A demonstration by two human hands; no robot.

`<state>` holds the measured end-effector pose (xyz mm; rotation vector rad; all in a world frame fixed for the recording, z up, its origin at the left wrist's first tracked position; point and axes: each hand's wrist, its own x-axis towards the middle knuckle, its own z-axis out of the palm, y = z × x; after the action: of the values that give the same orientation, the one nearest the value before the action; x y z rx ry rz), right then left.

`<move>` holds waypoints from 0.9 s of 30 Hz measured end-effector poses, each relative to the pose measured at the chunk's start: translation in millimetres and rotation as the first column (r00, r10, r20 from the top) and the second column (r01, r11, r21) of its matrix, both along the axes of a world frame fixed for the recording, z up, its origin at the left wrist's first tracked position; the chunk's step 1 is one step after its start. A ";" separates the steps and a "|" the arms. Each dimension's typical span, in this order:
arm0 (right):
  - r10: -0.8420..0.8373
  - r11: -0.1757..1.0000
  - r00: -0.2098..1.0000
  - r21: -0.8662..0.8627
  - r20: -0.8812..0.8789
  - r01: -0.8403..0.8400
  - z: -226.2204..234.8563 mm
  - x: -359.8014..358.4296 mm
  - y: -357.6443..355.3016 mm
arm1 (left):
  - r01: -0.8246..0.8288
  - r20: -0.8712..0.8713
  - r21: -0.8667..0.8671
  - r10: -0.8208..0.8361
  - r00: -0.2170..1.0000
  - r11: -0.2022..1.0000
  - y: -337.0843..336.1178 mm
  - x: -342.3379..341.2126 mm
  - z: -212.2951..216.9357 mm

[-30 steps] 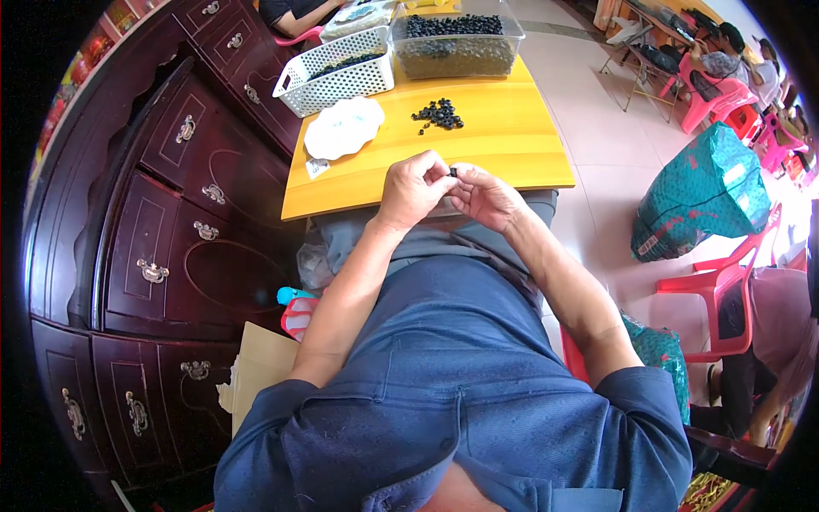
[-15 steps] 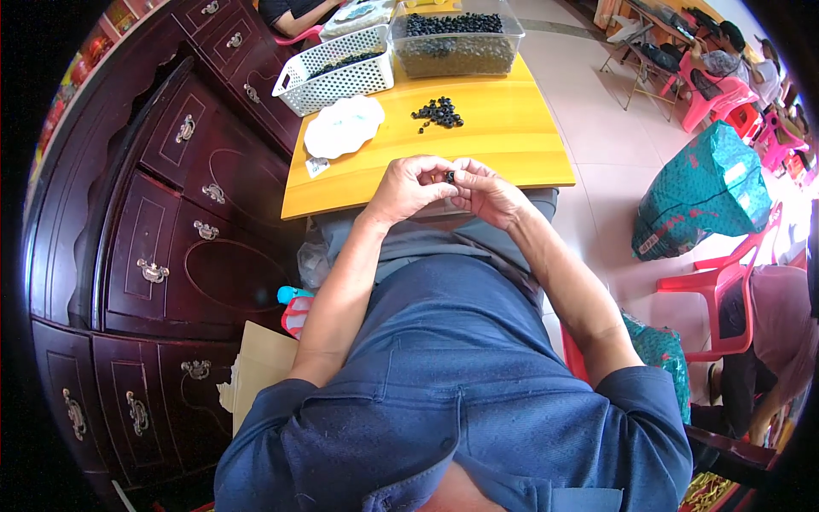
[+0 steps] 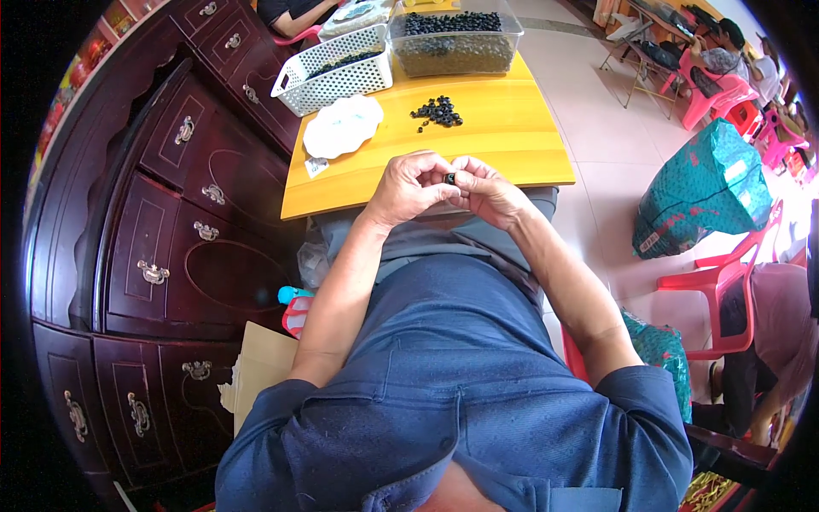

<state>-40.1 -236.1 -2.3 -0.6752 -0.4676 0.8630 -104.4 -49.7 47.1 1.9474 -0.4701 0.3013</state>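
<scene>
The left hand has its thumb and pointing finger closed on a small black piece. The piece is up between both hands, by the near edge of the yellow table. The step now looks like working on this one bit with fingertips, and the next move seems to call for a soft, steady pinch. The piece is dark and a little shiny, too tiny to tell its shape. The right hand pinches it too.
</scene>
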 end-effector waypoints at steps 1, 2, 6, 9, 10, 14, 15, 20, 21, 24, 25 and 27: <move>-0.001 1.000 1.000 0.001 0.000 0.001 1.0 -0.6 -0.2 | 0.002 0.013 0.008 -0.002 1.000 1.000 0.2 0.5 -1.0; -0.004 1.000 1.000 -0.008 -0.005 0.004 2.8 -1.5 -0.6 | 0.004 0.011 0.010 -0.005 1.000 1.000 -0.6 0.3 0.2; 0.013 1.000 1.000 -0.005 -0.010 -0.013 1.0 0.6 -0.7 | -0.009 -0.024 0.017 0.009 1.000 1.000 -3.3 -1.1 2.2; 0.033 0.999 0.999 -0.019 -0.032 -0.033 2.0 1.1 -2.9 | -0.015 -0.054 0.003 0.015 0.998 1.000 -3.5 -0.6 0.3; 0.030 0.999 0.999 -0.017 -0.034 -0.030 1.1 1.4 -2.4 | -0.017 -0.067 -0.004 0.017 0.998 1.000 -3.1 -0.4 -0.7; 0.020 1.000 0.999 -0.016 -0.048 -0.021 -1.9 2.2 -0.1 | -0.011 -0.106 -0.021 0.009 0.994 1.000 -2.9 0.7 -2.9; 0.025 0.999 0.999 -0.019 -0.038 -0.026 -2.3 2.3 -0.3 | -0.002 -0.121 -0.054 -0.005 0.993 0.999 -4.1 -0.3 -1.3; 0.029 1.000 0.998 -0.008 -0.054 -0.029 -6.1 4.6 1.3 | -0.008 -0.109 -0.093 -0.002 0.994 0.996 -1.5 5.0 -10.7; 0.018 1.000 0.997 -0.012 -0.071 -0.019 -7.1 4.9 1.3 | -0.020 -0.077 -0.042 0.017 0.997 0.999 -2.3 5.1 -9.8; 0.004 0.999 0.994 -0.043 -0.105 -0.009 -4.4 3.7 -0.3 | -0.046 -0.040 0.043 0.047 0.998 0.998 -2.6 3.6 -6.0; 0.003 0.999 0.994 -0.041 -0.105 -0.008 -4.9 3.7 0.3 | -0.059 -0.036 0.075 0.061 0.997 0.995 -2.6 2.9 -4.7; -0.027 0.999 0.985 -0.048 -0.170 0.019 -6.1 4.1 1.4 | -0.083 -0.015 0.046 0.084 0.996 0.995 -5.8 2.1 -2.7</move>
<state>-36.1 -234.8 -8.4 -0.6414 -0.2864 0.9038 -102.4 -55.5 44.4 2.0159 -0.3883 0.3298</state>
